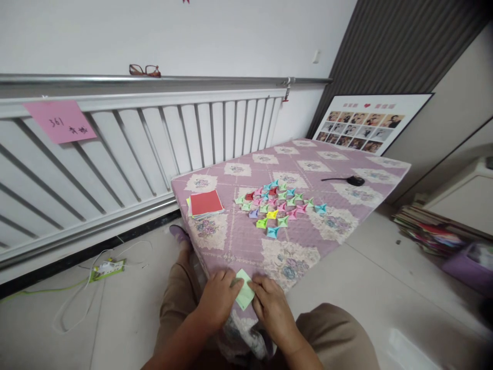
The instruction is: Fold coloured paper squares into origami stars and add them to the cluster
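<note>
A small light-green paper, turned as a diamond with folded parts, lies at the near edge of the table between my hands. My left hand is closed on its left corner, thumb on top. From the other side my right hand pinches the right corner with thumb and fingers. Farther up the cloth, several small folded paper pieces in green, pink, blue, yellow and red stand in slanting rows. A stack of square paper sheets, red on top, rests to their left.
A flowered purple cloth covers the table. A black round object with a thin handle lies at the right. Behind stand a white radiator and a framed photo board. A power strip with cables is on the floor.
</note>
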### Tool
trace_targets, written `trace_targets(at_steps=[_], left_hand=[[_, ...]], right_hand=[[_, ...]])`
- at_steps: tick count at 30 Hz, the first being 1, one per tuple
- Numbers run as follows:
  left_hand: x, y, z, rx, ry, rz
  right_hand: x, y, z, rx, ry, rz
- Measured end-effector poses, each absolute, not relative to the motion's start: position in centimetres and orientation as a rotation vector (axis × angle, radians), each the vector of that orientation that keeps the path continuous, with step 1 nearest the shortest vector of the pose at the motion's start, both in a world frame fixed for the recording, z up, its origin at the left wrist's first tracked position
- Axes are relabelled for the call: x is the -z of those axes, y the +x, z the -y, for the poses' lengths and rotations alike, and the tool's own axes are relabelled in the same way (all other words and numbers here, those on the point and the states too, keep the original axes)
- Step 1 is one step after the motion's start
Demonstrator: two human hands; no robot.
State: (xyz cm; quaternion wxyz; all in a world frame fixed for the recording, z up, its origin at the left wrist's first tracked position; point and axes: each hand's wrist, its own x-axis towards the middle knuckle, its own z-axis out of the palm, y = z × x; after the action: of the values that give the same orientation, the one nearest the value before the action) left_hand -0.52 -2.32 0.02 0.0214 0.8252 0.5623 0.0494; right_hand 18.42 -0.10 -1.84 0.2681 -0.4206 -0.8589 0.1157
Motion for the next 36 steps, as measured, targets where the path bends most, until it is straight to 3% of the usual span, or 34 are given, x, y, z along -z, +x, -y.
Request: trace_targets(at_steps=[12,24,36], left_hand=[[3.2,0.0,6.0,-0.310,2.788,-1.719],[4.9,0.1,7.1,-0.351,2.708,-1.741],[5.4,0.5,7.5,-0.377,2.572,-1.925]], right_hand=[[2.7,19.0,0.0,-0.212,-1.137,2.390],[-0.3,16.9,-0.1,-0.618,-1.082,2.689],[0.2,17.7,-1.3,-0.473,-1.080,2.779]])
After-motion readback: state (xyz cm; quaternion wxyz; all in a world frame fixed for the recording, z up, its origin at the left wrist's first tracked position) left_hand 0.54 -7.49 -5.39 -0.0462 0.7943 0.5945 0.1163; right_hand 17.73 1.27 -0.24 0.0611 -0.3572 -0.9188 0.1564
